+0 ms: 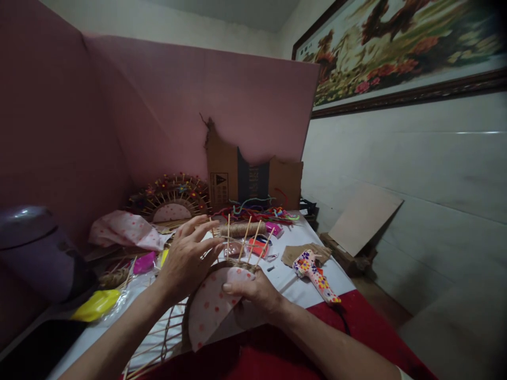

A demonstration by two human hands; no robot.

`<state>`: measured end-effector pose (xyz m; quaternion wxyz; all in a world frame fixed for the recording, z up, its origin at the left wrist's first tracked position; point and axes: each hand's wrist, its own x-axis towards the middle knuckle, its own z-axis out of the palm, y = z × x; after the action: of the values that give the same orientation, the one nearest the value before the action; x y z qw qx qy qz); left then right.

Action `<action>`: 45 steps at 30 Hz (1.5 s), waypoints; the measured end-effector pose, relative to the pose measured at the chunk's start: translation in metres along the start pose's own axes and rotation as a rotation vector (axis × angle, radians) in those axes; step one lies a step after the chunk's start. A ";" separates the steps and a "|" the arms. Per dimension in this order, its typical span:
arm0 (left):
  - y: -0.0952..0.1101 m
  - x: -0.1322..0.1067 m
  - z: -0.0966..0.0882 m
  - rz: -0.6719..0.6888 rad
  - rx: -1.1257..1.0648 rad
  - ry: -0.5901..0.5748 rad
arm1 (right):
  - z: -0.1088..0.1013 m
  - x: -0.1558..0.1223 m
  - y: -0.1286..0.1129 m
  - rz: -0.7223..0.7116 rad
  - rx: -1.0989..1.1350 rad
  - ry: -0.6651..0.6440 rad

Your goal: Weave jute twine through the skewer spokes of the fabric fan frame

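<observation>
My right hand (253, 290) grips the edge of a half-round woven piece (209, 309) covered in pale dotted paper, with thin wooden sticks (247, 240) standing up from its rim. My left hand (190, 253) hovers at the upper left of that rim, fingers spread and stretched toward the sticks, touching thin twine there. Whether it pinches the twine is unclear.
A flower-patterned glue gun (317, 274) lies on the white cloth to the right. A twine spool (241, 228), coloured pipe cleaners (261, 211), a finished fan-shaped piece (172, 203), dotted fabric (122, 229) and cardboard (249, 179) sit behind. A purple pot (31, 248) stands at left.
</observation>
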<state>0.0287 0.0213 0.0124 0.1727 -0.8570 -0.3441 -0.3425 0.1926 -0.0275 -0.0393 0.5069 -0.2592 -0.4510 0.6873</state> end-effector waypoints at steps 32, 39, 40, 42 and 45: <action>0.013 -0.019 -0.005 -0.264 0.213 0.030 | -0.021 0.005 0.008 0.036 -0.269 0.109; 0.016 -0.018 -0.009 -0.382 0.255 0.027 | -0.021 0.006 0.010 0.044 -0.250 0.108; 0.016 -0.018 -0.009 -0.385 0.250 0.040 | -0.021 0.006 0.010 0.041 -0.251 0.106; 0.015 -0.018 -0.008 -0.381 0.235 0.062 | -0.020 0.006 0.009 0.036 -0.257 0.106; 0.011 -0.018 -0.007 -0.364 0.217 0.075 | -0.020 0.006 0.008 0.041 -0.256 0.097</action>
<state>0.0235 0.0013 0.0036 0.2119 -0.7438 -0.5215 -0.3604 0.2027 -0.0157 -0.0550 0.4766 -0.3640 -0.5045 0.6211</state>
